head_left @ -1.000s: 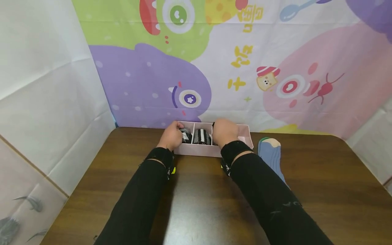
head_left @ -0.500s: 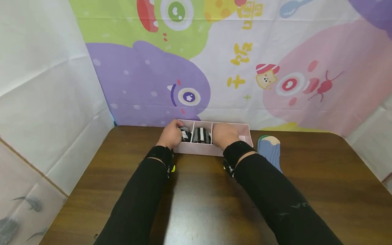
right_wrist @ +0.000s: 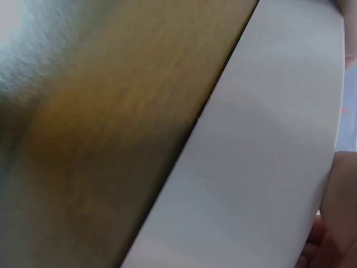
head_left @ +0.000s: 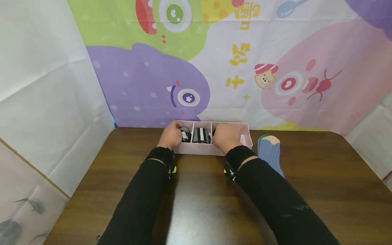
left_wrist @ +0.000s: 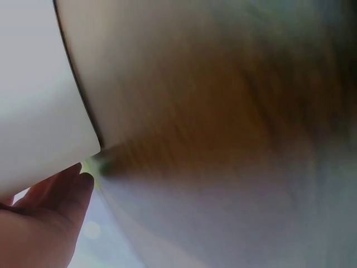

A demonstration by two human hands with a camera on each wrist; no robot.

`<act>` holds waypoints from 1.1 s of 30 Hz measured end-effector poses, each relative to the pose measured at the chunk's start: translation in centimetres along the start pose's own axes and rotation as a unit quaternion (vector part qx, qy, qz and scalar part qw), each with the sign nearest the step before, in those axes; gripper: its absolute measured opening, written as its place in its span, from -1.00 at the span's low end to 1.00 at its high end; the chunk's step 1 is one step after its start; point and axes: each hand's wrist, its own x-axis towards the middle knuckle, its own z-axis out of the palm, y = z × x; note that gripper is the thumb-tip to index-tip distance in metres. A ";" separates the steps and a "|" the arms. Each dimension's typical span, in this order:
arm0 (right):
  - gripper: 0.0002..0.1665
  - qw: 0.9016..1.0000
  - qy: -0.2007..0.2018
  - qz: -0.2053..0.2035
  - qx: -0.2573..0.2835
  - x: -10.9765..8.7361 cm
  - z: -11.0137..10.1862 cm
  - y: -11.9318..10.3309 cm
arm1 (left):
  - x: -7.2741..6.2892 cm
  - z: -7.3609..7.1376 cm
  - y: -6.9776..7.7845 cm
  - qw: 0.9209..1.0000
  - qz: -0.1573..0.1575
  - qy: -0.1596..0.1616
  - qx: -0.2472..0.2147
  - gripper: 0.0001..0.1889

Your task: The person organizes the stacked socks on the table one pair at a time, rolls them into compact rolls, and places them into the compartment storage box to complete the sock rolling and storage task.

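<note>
A pale pink divided box (head_left: 199, 149) stands at the back of the table. My left hand (head_left: 170, 135) holds its left end, with fingertips at the rim; in the left wrist view the fingers lie along the box's end. In its left compartment sits a dark patterned rolled sock (head_left: 185, 134), partly hidden by that hand. Beside it is a black-and-white striped rolled sock (head_left: 201, 135). My right hand (head_left: 226, 136) reaches into the compartment right of these, fingers curled down on a rolled sock, of which only a dark sliver (head_left: 214, 131) shows.
A blue sock (head_left: 269, 152) with a cream toe lies flat right of the box, partly under my right forearm. Close behind the box hangs a printed cloth (head_left: 235, 112). The brown table (head_left: 199, 197) reaches toward me, and white sheeting (head_left: 46, 85) covers the left side.
My right hand has shifted slightly right and down within its compartment, and the dark sliver beside it now shows lower. The left hand stays at the box's left end.
</note>
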 end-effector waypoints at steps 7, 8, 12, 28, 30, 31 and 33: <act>-0.82 0.994 0.035 -0.047 0.093 -1.8 0.2 0.4 | 0.1 0.3 -0.1 1.000 0.001 -0.002 0.009 -0.57; -0.85 0.992 0.038 -0.066 0.096 -2.4 0.0 0.3 | 0.1 0.3 -0.2 1.000 0.001 -0.002 0.012 -0.56; -0.77 0.985 0.036 -0.135 0.099 -5.7 -1.3 -0.9 | 0.3 0.3 -0.1 1.000 -0.002 -0.004 0.019 -0.56; -0.52 0.935 -0.240 -0.250 0.074 -17.9 -6.6 0.4 | 0.2 0.2 -0.4 1.000 -0.001 -0.002 0.019 -0.57; -0.48 0.936 -0.249 -0.236 0.078 -18.8 -7.0 1.7 | 0.3 0.2 -0.4 1.000 -0.001 -0.004 0.023 -0.57; -0.47 0.938 -0.247 -0.228 0.080 -19.3 -7.2 2.4 | 0.3 0.2 -0.3 1.000 0.001 -0.005 0.027 -0.57; -0.45 0.945 -0.237 -0.208 0.088 -20.0 -7.7 3.7 | 0.3 0.1 0.0 0.999 -0.001 -0.011 0.030 -0.56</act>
